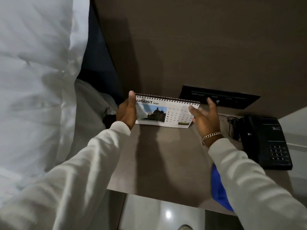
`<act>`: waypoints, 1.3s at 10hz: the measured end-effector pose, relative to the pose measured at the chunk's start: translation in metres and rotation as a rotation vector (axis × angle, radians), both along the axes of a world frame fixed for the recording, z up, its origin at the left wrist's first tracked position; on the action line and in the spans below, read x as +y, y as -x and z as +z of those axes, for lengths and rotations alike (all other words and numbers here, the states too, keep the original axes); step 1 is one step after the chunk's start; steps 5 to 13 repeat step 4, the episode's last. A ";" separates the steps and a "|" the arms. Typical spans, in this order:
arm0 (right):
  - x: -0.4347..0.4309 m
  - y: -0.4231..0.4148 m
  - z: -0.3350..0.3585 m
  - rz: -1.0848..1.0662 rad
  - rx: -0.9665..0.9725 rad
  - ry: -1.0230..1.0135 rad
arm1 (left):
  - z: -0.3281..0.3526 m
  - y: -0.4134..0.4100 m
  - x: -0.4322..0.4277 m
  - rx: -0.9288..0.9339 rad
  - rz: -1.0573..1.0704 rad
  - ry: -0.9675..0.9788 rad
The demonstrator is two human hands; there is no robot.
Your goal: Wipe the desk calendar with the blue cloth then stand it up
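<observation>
Between both hands [126, 112] [205, 119] stands the desk calendar [166, 111].

Desk calendar [166, 112] upright on bedside table [157, 155], left hand [127, 112] gripping its left edge, right hand [205, 118] spread at its right.

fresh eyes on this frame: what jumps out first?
The desk calendar, open at August, stands upright mid-frame on the brown bedside table, with the left hand gripping its left end and the right hand open at its right end. The blue cloth lies under the right sleeve; a black phone sits far right.
</observation>
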State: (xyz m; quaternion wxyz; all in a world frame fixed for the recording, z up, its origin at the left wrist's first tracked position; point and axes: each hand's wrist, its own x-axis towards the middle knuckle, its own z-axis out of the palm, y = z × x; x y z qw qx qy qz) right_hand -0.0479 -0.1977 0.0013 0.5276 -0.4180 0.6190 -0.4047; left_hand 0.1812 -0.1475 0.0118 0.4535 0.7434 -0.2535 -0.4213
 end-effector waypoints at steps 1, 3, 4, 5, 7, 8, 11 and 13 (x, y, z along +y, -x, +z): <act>0.004 0.000 -0.003 0.023 0.055 0.024 | 0.004 -0.006 -0.002 -0.006 -0.044 -0.024; 0.037 0.011 0.079 -0.059 -0.017 0.168 | 0.056 -0.006 0.004 -0.224 -0.170 0.068; 0.076 0.048 0.185 0.132 0.027 0.442 | 0.129 -0.009 0.001 -0.391 -0.280 0.236; 0.076 0.048 0.185 0.132 0.027 0.442 | 0.129 -0.009 0.001 -0.391 -0.280 0.236; 0.076 0.048 0.185 0.132 0.027 0.442 | 0.129 -0.009 0.001 -0.391 -0.280 0.236; 0.076 0.048 0.185 0.132 0.027 0.442 | 0.129 -0.009 0.001 -0.391 -0.280 0.236; 0.076 0.048 0.185 0.132 0.027 0.442 | 0.129 -0.009 0.001 -0.391 -0.280 0.236; 0.076 0.048 0.185 0.132 0.027 0.442 | 0.129 -0.009 0.001 -0.391 -0.280 0.236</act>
